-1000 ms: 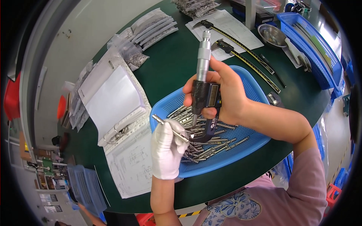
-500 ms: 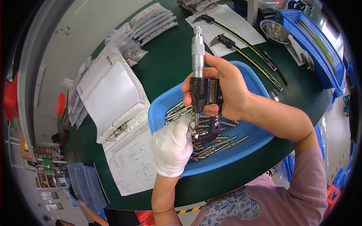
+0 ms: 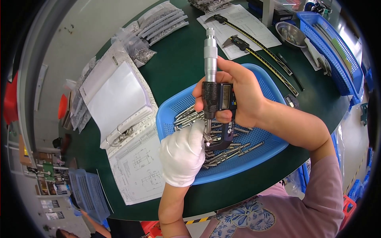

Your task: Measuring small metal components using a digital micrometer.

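Observation:
My bare right hand (image 3: 242, 89) grips a digital micrometer (image 3: 210, 85), its silver thimble pointing away from me and its dark curved frame toward me. In a white glove, my left hand (image 3: 181, 154) is closed, pinching a small metal pin (image 3: 207, 138) at the micrometer's measuring gap. Most of that pin is hidden by the gloved fingers. Both hands are over a blue perforated basket (image 3: 254, 162), which holds many slim metal pins (image 3: 230, 154) lying loosely together.
An open ring binder (image 3: 115, 99) with drawings lies left of the basket. Two digital calipers (image 3: 254, 51) rest beyond it, partly on papers. A metal bowl (image 3: 291, 35) and a blue tray (image 3: 337, 55) are at far right. Bagged parts (image 3: 162, 23) lie at the back. Another person's arm (image 3: 95, 224) shows lower left.
The view has shifted very slightly. Both hands keep nearly the same pose, with the micrometer and the pin still held together over the basket.

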